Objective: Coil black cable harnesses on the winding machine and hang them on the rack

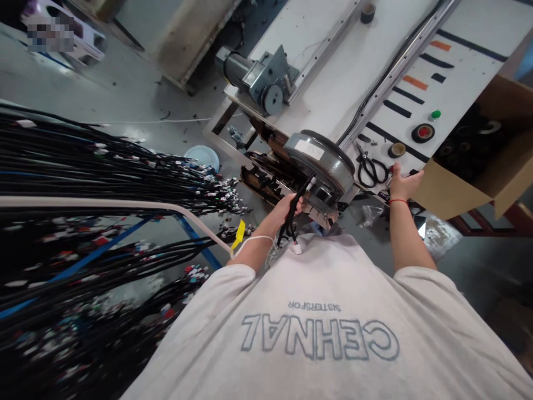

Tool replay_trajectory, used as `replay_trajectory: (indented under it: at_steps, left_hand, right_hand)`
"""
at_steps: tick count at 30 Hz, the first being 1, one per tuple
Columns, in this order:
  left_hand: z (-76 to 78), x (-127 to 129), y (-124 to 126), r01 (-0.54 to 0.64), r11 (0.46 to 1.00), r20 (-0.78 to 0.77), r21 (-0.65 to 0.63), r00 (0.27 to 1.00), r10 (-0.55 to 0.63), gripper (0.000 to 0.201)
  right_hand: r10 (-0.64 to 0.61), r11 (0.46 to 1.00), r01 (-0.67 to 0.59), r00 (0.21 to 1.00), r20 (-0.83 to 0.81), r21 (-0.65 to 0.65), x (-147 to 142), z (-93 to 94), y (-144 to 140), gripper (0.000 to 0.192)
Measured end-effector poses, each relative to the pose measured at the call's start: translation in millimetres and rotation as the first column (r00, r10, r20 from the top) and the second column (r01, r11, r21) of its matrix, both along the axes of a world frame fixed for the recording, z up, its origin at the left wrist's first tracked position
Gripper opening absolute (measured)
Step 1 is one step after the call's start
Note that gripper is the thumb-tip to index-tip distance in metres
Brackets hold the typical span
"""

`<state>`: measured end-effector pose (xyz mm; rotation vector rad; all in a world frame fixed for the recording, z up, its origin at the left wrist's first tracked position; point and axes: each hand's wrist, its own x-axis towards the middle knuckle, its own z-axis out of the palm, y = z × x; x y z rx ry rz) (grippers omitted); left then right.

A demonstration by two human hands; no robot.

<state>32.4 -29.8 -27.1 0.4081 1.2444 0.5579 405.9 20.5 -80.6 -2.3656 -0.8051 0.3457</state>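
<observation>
My left hand [293,206] is closed round a black wire harness [288,225], whose white connector [296,248] hangs down near my shirt. Beside that hand stands a round grey metal machine part [320,161] with a white label, at the bench corner. My right hand [403,184] rests at the bench's near edge with thumb and a finger spread apart; its other fingers are partly hidden. Just left of it lie black-handled scissors [370,169]. A small tape roll [397,150] sits above it, and a small red thing is by its thumb.
Black harnesses [125,166] with white connectors hang in bulk on the left, by a pale rail [166,205]. A motor [245,72] is mounted on the white bench [325,105]. An open cardboard box [458,191] holds dark rolls at right. Tape strips lie on the bench.
</observation>
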Motion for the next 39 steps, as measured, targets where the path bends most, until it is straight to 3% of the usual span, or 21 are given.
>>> replay_trajectory:
  at_steps: [3,7,14,17,23,28,32,39]
  left_hand:
    - [9.1,-3.7,1.5,-0.039,0.999,0.14,-0.029,0.989,0.043,0.032]
    - [25.5,-10.4,-5.5,0.01,1.0,0.31,-0.016,0.951,-0.004,0.016]
    - [31.0,-12.1,-16.9,0.007,0.991,0.237,0.131,0.971,-0.038,0.028]
    - [29.4,-13.5,-17.6,0.008,0.991,0.209,0.132,0.977,-0.036,0.028]
    - [28.6,-11.7,-13.6,-0.035,0.995,0.387,-0.094,0.92,0.068,0.02]
    - [20.6,1.3,1.1,-0.033,0.946,0.532,-0.322,0.821,0.21,0.04]
    - [12.2,8.1,5.0,-0.077,0.917,0.571,-0.391,0.761,0.307,0.045]
    - [7.8,3.9,4.0,-0.163,0.902,0.501,-0.4,0.785,0.364,0.031]
  right_hand:
    - [-0.011,1.0,0.011,1.0,-0.001,0.011,-0.4,0.1,0.3,0.087]
    - [0.0,1.0,0.0,1.0,-0.002,0.025,0.4,0.4,-0.1,0.087]
    - [-0.004,1.0,0.004,1.0,-0.01,0.008,0.0,1.9,0.1,0.089]
    - [0.005,1.0,-0.005,1.0,-0.01,0.002,0.1,2.4,0.7,0.09]
    - [-0.003,1.0,0.003,1.0,-0.006,-0.018,-1.4,5.9,1.3,0.088]
    - [-0.011,0.999,0.011,1.0,-0.005,-0.034,-4.2,10.4,1.2,0.088]
    - [-0.007,0.999,0.007,1.0,0.01,-0.039,-4.8,11.7,1.2,0.086]
    - [-0.006,1.0,0.006,1.0,0.02,-0.008,-4.7,10.0,1.7,0.083]
